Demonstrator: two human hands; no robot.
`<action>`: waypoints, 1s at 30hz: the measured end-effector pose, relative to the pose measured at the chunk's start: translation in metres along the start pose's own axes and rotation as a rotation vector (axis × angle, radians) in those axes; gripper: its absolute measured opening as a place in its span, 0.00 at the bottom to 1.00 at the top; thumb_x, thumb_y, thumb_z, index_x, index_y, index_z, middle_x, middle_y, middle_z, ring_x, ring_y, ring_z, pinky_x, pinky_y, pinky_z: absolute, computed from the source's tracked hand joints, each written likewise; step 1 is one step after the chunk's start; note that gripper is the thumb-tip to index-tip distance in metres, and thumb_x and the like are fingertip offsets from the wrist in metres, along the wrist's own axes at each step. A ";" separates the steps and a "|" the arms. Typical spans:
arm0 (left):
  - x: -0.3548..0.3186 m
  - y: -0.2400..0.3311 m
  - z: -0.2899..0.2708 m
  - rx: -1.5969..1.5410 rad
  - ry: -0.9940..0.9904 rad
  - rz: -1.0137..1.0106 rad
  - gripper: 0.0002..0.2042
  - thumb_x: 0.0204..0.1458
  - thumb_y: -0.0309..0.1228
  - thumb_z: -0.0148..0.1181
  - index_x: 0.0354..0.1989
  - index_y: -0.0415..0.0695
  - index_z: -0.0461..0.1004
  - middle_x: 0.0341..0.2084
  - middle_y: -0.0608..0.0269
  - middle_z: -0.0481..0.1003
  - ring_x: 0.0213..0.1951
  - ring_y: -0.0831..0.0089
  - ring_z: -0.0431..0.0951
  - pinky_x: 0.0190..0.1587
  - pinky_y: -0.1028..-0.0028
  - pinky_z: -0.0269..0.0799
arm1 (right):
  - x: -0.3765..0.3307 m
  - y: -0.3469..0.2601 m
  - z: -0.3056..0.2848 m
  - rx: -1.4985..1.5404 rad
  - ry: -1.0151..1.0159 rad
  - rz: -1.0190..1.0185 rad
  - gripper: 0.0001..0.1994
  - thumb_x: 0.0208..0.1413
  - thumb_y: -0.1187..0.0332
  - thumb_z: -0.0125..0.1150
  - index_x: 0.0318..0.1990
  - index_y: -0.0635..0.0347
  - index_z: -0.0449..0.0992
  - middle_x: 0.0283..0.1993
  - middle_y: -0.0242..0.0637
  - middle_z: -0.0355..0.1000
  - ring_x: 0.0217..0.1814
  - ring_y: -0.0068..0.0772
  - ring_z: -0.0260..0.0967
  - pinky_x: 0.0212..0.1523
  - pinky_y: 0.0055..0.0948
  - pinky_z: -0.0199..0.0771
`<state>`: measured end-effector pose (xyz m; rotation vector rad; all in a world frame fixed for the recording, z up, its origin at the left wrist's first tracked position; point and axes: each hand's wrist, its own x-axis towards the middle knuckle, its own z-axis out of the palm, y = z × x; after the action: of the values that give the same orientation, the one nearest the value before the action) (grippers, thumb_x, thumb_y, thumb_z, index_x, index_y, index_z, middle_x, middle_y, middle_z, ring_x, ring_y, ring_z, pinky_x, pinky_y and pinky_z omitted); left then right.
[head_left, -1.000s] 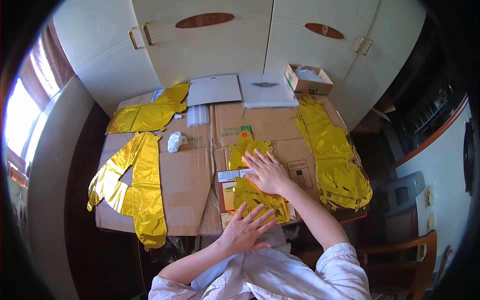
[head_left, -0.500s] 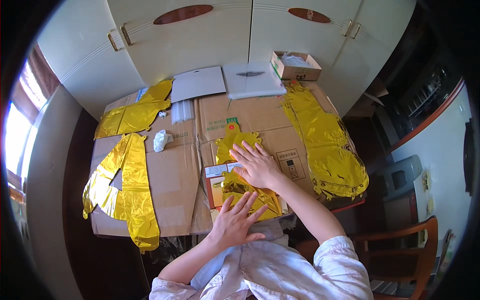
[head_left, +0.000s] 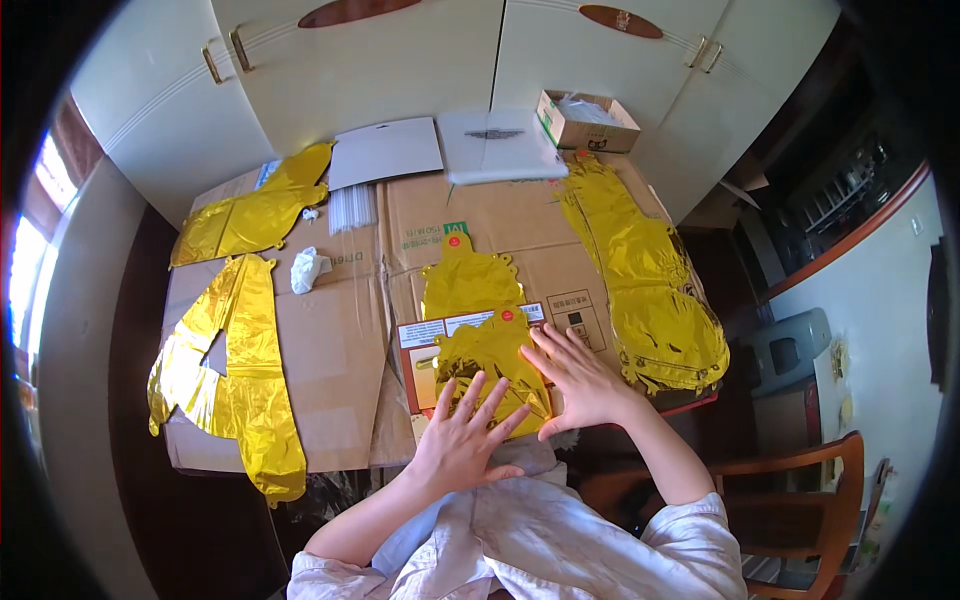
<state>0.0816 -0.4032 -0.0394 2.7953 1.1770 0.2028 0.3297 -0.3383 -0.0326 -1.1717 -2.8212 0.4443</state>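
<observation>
A flat gold foil balloon (head_left: 475, 355) lies partly folded over a printed card (head_left: 408, 343) near the table's front edge. More of the gold foil (head_left: 470, 280) shows beyond the card; whether it is one piece with the nearer part I cannot tell. My left hand (head_left: 462, 440) rests with spread fingers at the foil's near left edge. On the right side of the foil, my right hand (head_left: 580, 385) touches its edge, fingers stretched apart. Neither hand grips anything. Small red round stickers mark the foil's tabs.
Gold foil balloons lie at the left (head_left: 255, 370), back left (head_left: 245, 215) and right (head_left: 640, 270) on flattened cardboard (head_left: 330, 400). Crumpled white tissue (head_left: 308, 270), clear straws (head_left: 352, 208), a white board (head_left: 385, 152), a plastic bag (head_left: 495, 150) and a small open box (head_left: 590, 135) are there too. A wooden chair (head_left: 850, 500) stands right.
My right hand has slid from the middle of the foil toward the near right, uncovering the balloon's red-stickered tab. My left hand stays almost in place. The view has shifted slightly.
</observation>
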 end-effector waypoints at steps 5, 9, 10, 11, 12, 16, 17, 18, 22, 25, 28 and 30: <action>0.000 0.000 0.000 0.004 -0.018 0.003 0.40 0.48 0.70 0.46 0.68 0.62 0.58 0.66 0.52 0.57 0.69 0.48 0.51 0.66 0.42 0.44 | -0.002 0.006 0.008 0.057 0.054 0.025 0.60 0.34 0.34 0.69 0.71 0.60 0.46 0.74 0.48 0.44 0.77 0.47 0.38 0.75 0.46 0.38; 0.001 0.000 -0.001 0.013 -0.049 -0.012 0.41 0.47 0.70 0.47 0.69 0.63 0.57 0.67 0.54 0.56 0.69 0.50 0.50 0.67 0.42 0.43 | 0.001 0.006 0.011 0.065 0.120 0.033 0.58 0.33 0.35 0.70 0.69 0.61 0.51 0.72 0.46 0.50 0.76 0.45 0.44 0.73 0.45 0.43; 0.001 0.000 -0.001 0.009 -0.038 -0.008 0.41 0.47 0.70 0.47 0.68 0.63 0.57 0.67 0.54 0.57 0.69 0.49 0.51 0.66 0.42 0.43 | 0.002 0.007 0.011 0.066 0.129 0.033 0.57 0.34 0.36 0.69 0.69 0.61 0.52 0.71 0.45 0.52 0.75 0.44 0.45 0.73 0.44 0.44; 0.001 -0.001 0.000 0.006 -0.027 -0.004 0.41 0.47 0.69 0.47 0.68 0.63 0.58 0.66 0.53 0.58 0.69 0.48 0.52 0.66 0.42 0.44 | 0.002 0.008 0.012 0.067 0.138 0.033 0.57 0.35 0.36 0.69 0.69 0.61 0.52 0.71 0.45 0.53 0.74 0.44 0.47 0.73 0.44 0.45; 0.001 -0.001 0.000 0.007 -0.025 -0.002 0.41 0.47 0.69 0.48 0.68 0.62 0.57 0.66 0.53 0.58 0.69 0.48 0.52 0.66 0.42 0.43 | 0.003 0.008 0.011 0.076 0.154 0.031 0.55 0.36 0.37 0.69 0.68 0.61 0.53 0.70 0.45 0.54 0.73 0.43 0.49 0.72 0.44 0.46; 0.001 0.000 -0.001 0.007 -0.028 -0.003 0.42 0.47 0.69 0.48 0.69 0.59 0.56 0.66 0.53 0.58 0.69 0.49 0.51 0.66 0.43 0.43 | 0.006 0.012 0.015 0.116 0.210 0.044 0.48 0.41 0.41 0.68 0.67 0.57 0.58 0.67 0.41 0.59 0.70 0.44 0.54 0.69 0.44 0.52; 0.001 0.000 -0.001 0.006 -0.030 -0.005 0.43 0.47 0.69 0.49 0.69 0.57 0.56 0.66 0.53 0.58 0.69 0.49 0.51 0.67 0.43 0.43 | 0.006 0.012 0.016 0.126 0.222 0.053 0.46 0.42 0.42 0.68 0.66 0.55 0.59 0.67 0.40 0.60 0.69 0.45 0.55 0.68 0.44 0.53; 0.001 0.000 -0.001 0.005 -0.028 -0.006 0.43 0.47 0.69 0.49 0.69 0.56 0.56 0.66 0.53 0.58 0.69 0.49 0.51 0.67 0.43 0.42 | 0.007 0.012 0.016 0.129 0.230 0.056 0.44 0.44 0.43 0.67 0.66 0.55 0.60 0.66 0.40 0.61 0.69 0.45 0.56 0.68 0.44 0.53; 0.000 0.000 0.002 0.003 -0.010 -0.013 0.44 0.47 0.68 0.49 0.68 0.53 0.57 0.66 0.53 0.58 0.69 0.50 0.52 0.67 0.43 0.42 | 0.008 0.011 0.018 0.129 0.253 0.066 0.39 0.48 0.46 0.66 0.65 0.54 0.61 0.65 0.40 0.63 0.68 0.45 0.57 0.67 0.44 0.54; -0.005 0.001 0.006 0.008 0.013 -0.049 0.44 0.47 0.67 0.50 0.67 0.50 0.59 0.66 0.51 0.58 0.69 0.50 0.52 0.67 0.43 0.42 | 0.008 0.010 0.018 0.133 0.264 0.068 0.39 0.49 0.46 0.65 0.65 0.54 0.62 0.64 0.41 0.63 0.67 0.45 0.58 0.66 0.44 0.55; -0.016 0.000 0.002 0.024 0.018 -0.130 0.45 0.46 0.67 0.51 0.66 0.45 0.60 0.66 0.51 0.59 0.69 0.53 0.52 0.67 0.43 0.44 | 0.008 0.009 0.019 0.125 0.279 0.066 0.38 0.49 0.46 0.65 0.65 0.54 0.62 0.64 0.41 0.63 0.66 0.45 0.58 0.66 0.43 0.56; -0.022 0.002 -0.002 0.060 0.023 -0.203 0.46 0.46 0.66 0.52 0.65 0.42 0.61 0.65 0.50 0.59 0.69 0.54 0.53 0.67 0.43 0.45 | 0.007 0.009 0.019 0.127 0.287 0.065 0.38 0.49 0.46 0.65 0.65 0.55 0.62 0.64 0.41 0.63 0.66 0.45 0.59 0.66 0.43 0.56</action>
<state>0.0674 -0.4208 -0.0391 2.7052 1.4840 0.1848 0.3280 -0.3319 -0.0543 -1.1974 -2.4814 0.4152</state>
